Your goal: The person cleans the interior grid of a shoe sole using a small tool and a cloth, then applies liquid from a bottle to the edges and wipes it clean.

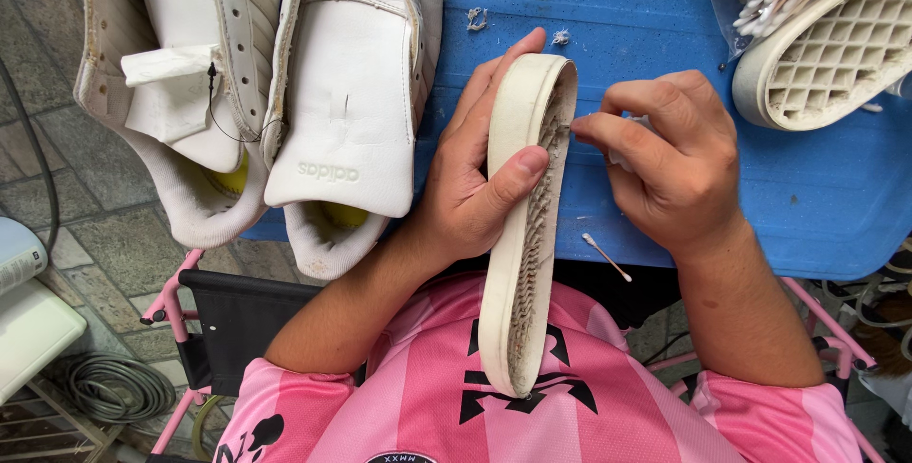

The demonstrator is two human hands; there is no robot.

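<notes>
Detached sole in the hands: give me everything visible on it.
The sole is a long, cream-white rubber-looking shoe sole with no upper attached. It is held on edge, lengthwise away from the person, its near end over the pink shirt. Its smooth rim faces left; the inner face, turned right, looks rough with grey, ragged residue. The left hand grips it, thumb across the rim. The right hand pinches at its upper inner edge, above the blue table.

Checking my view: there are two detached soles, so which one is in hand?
The long cream sole standing on edge, gripped by the left hand while the right hand pinches its rim. The lattice sole lies untouched top right.
</notes>
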